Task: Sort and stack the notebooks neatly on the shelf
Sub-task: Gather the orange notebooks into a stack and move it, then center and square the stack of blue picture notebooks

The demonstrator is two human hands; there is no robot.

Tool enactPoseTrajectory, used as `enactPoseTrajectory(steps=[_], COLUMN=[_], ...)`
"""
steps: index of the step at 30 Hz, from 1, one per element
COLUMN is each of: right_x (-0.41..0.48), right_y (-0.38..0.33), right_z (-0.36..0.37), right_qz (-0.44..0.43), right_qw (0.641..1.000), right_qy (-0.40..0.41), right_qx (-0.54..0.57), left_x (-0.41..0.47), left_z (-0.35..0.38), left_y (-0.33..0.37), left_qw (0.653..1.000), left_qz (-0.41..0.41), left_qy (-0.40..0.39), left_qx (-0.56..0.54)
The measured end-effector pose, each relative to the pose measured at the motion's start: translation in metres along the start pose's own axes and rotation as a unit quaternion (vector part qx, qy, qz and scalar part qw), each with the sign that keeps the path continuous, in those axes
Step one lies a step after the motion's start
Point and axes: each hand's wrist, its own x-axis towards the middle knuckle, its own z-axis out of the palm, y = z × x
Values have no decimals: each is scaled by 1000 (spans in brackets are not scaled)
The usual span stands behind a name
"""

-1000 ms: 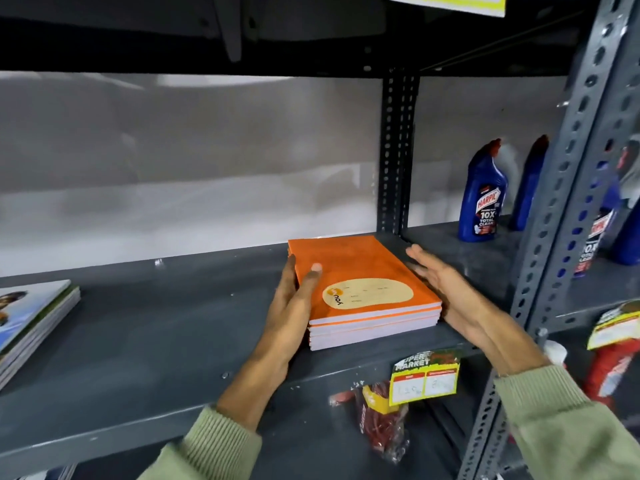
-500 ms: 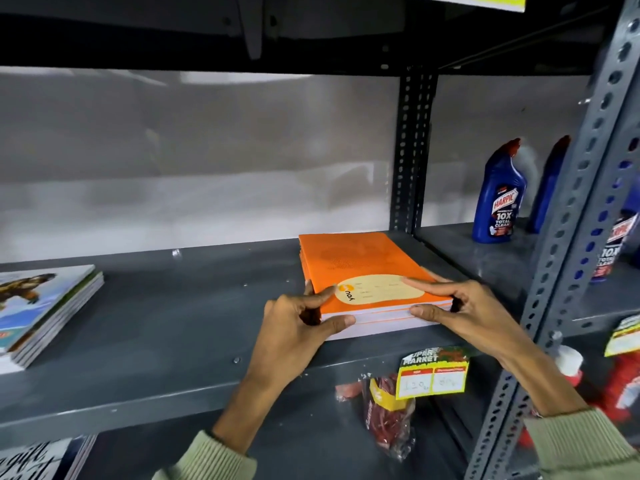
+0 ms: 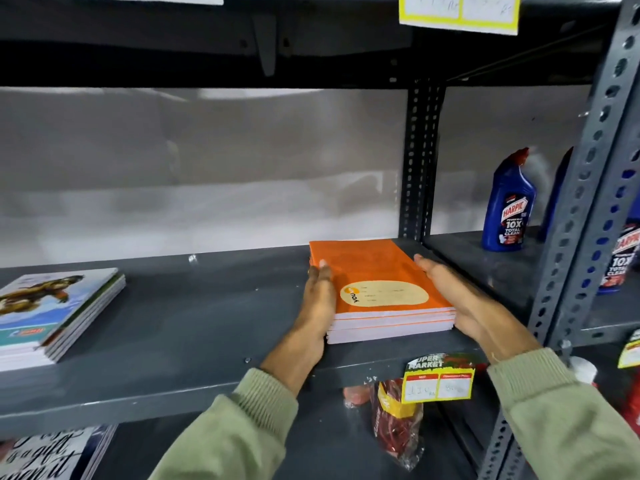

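A stack of orange notebooks point(image 3: 374, 271) with a cream label lies flat on the grey metal shelf point(image 3: 194, 323), near its right end and front edge. My left hand point(image 3: 317, 303) presses flat against the stack's left side, thumb on the top cover. My right hand point(image 3: 450, 296) lies flat along the right side, fingers straight and pointing to the back. The stack sits squeezed between both palms. A second pile of notebooks with a picture cover point(image 3: 52, 313) rests at the shelf's left end.
A perforated upright post point(image 3: 419, 161) stands just behind the orange stack, another post point(image 3: 585, 188) at the right front. Blue cleaner bottles point(image 3: 509, 209) stand on the neighbouring shelf. A price tag point(image 3: 438, 381) hangs on the shelf edge; a red packet point(image 3: 394, 420) and printed notebooks point(image 3: 45, 455) lie below.
Both hands left the stack's front corners and slid back along its sides, now flat against them. The stack stays at the same spot on the shelf.
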Motion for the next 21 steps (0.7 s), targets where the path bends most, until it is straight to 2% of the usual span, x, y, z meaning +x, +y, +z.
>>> enactPoseTrajectory(steps=[3, 9, 11, 13, 16, 21], right_x=[5, -8, -22, -36, -48, -43], right_y=[3, -9, -23, -41, -68, -80], right_z=[-3, -6, -1, 11, 59, 182], right_qz=[12, -10, -31, -68, -147, -228], right_qw=[1000, 999, 994, 984, 976, 971], right_qy=[-3, -6, 26, 92, 107, 25], right_qx=[-16, -40, -102, -139, -118, -69], left_x=[5, 1, -6, -11, -12, -19], left_z=[5, -2, -17, -40, -89, -189], left_y=[-4, 4, 11, 27, 55, 79], left_qw=[999, 999, 999, 998, 988, 978], left_qz=[1, -12, -4, 39, 116, 138], left_qy=[26, -28, -33, 7, 59, 98], left_qx=[31, 26, 33, 54, 89, 124])
